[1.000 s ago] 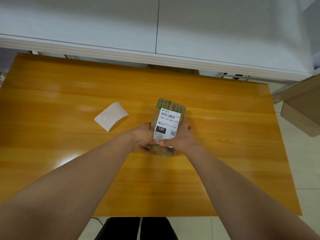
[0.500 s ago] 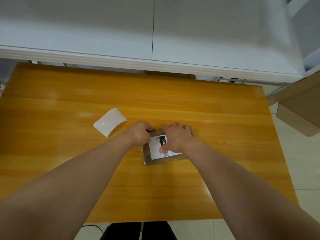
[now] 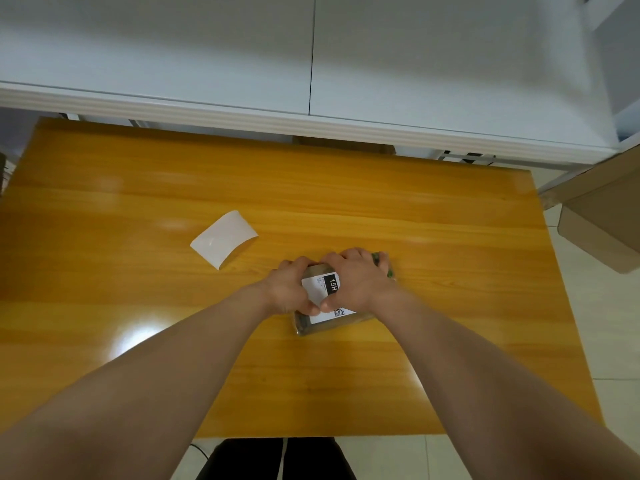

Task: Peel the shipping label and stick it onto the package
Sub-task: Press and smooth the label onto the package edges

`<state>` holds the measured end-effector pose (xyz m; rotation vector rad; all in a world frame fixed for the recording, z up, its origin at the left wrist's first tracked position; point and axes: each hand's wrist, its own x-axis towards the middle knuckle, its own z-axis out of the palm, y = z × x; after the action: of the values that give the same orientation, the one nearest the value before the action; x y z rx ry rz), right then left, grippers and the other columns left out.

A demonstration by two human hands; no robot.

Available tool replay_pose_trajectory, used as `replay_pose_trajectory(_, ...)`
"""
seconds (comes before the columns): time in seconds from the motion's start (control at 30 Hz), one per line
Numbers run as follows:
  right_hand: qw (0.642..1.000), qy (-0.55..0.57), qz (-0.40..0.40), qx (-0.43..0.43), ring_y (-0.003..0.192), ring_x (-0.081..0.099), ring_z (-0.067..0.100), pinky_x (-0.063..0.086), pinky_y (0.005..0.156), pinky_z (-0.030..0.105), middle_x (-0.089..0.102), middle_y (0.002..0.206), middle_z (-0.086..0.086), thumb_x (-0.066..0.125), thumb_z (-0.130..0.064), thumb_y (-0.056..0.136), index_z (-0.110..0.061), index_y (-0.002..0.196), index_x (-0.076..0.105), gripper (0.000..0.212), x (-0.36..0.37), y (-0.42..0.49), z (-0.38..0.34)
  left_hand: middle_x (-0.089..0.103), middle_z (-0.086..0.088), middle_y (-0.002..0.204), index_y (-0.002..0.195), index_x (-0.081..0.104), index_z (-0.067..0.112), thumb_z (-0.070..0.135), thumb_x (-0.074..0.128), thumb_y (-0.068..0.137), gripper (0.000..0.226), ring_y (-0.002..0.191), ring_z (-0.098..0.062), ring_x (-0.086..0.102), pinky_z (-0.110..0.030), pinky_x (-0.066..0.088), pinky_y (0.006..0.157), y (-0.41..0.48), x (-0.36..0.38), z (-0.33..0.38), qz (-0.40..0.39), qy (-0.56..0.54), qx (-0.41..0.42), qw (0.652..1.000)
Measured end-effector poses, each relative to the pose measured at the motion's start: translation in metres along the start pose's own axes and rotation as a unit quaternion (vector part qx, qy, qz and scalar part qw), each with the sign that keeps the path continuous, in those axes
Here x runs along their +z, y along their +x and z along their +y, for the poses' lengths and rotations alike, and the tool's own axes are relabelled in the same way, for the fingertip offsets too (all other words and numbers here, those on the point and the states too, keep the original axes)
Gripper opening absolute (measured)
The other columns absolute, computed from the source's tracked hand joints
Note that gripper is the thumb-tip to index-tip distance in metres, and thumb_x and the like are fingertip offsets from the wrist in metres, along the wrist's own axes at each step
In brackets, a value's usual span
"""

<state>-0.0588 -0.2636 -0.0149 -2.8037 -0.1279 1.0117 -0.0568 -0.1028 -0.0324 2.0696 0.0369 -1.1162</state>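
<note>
A small flat package in glossy clear wrap over brownish card (image 3: 309, 324), with a green printed pattern showing at its far right end, lies on the smooth, shiny orange wood-grain table (image 3: 433, 216), a little right of the table's middle and turned slightly askew. On its upper face sits the white rectangular shipping label (image 3: 319, 289), which carries a black block reading "15H" and a small QR code near its lower edge. The left hand (image 3: 289, 289) grips the package's left side with curled fingers. The right hand (image 3: 358, 282) covers the right half, its fingers curled over the far edge. The two thumbs meet and press on the label's near part, so much of the label and package is hidden beneath the hands. Well apart to the left lies a curled white sheet of backing paper (image 3: 224, 239), one edge lifted off the wood. A plain brown cardboard box (image 3: 604, 223) stands beyond the table's right edge, and a matte white cabinet (image 3: 311, 64) runs along the far side.
</note>
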Motion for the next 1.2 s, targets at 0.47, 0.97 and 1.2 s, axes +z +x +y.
replay_pose_trajectory(0.47,0.997,0.044,0.055,0.037,0.143,0.022,0.024,-0.003,0.117,0.059,0.042,0.145,-0.001,0.067,-0.056,0.078,-0.048,0.137,0.043,0.065,0.008,0.002,-0.004,0.066,-0.008,0.116,0.135,0.054,0.016,0.002,0.054,0.096,0.042,0.091,-0.017,0.061,-0.026,0.052,0.069,0.002,-0.004,-0.003,0.003,-0.178,-0.009,0.984)
replay_pose_trajectory(0.97,0.976,0.154,0.095,0.118,0.135,0.033,0.02,0.001,0.118,0.052,0.065,0.12,-0.01,0.068,-0.049,0.079,-0.051,0.111,0.068,0.033,0.013,0.015,-0.007,0.067,-0.01,0.103,0.132,0.06,0.019,0.009,0.046,0.102,0.035,0.086,-0.017,0.052,-0.026,0.041,0.07,0.003,0.001,-0.007,0.035,-0.163,0.006,0.986)
replay_pose_trajectory(1.2,0.97,0.175,0.115,0.125,0.134,0.034,0.02,-0.002,0.118,0.052,0.066,0.116,-0.01,0.064,-0.047,0.083,-0.05,0.108,0.071,0.026,0.017,0.01,-0.009,0.067,-0.012,0.109,0.131,0.061,0.011,0.006,0.046,0.101,0.033,0.085,-0.016,0.055,-0.024,0.044,0.066,0.0,0.004,-0.003,0.057,-0.146,0.011,0.988)
